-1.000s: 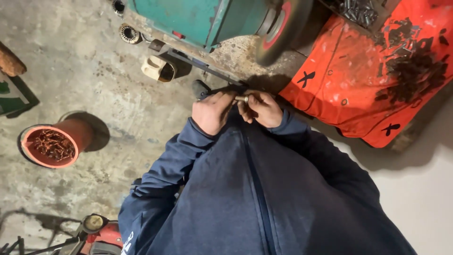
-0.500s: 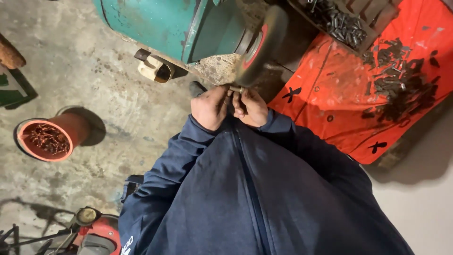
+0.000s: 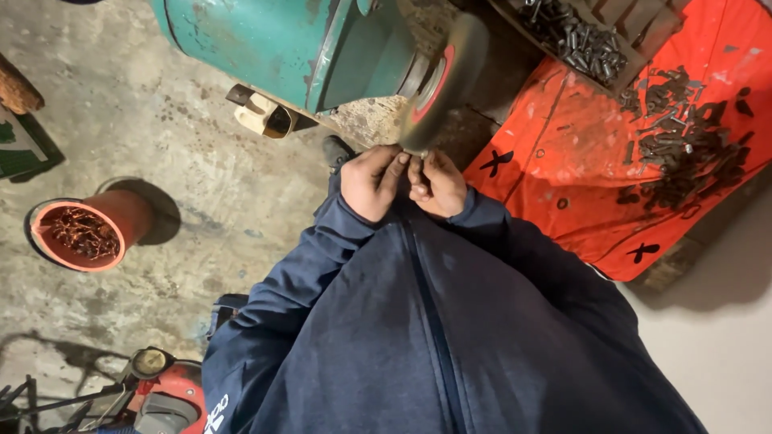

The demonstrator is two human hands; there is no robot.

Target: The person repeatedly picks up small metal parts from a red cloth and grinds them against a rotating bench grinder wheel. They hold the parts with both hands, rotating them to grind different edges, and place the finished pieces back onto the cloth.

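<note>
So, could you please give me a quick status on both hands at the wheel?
Left hand and right hand together, pinching something small, hidden. Held at grinding wheel rim. Nothing between.

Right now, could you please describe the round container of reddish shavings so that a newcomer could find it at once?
Start at the big teal machine with its grinding wheel, where both hands meet. Look down-left across the stained concrete floor to the orange-red round pot. It alone is filled with curly coppery shavings, while the dark metal pieces lie on the orange sheet opposite.
</note>
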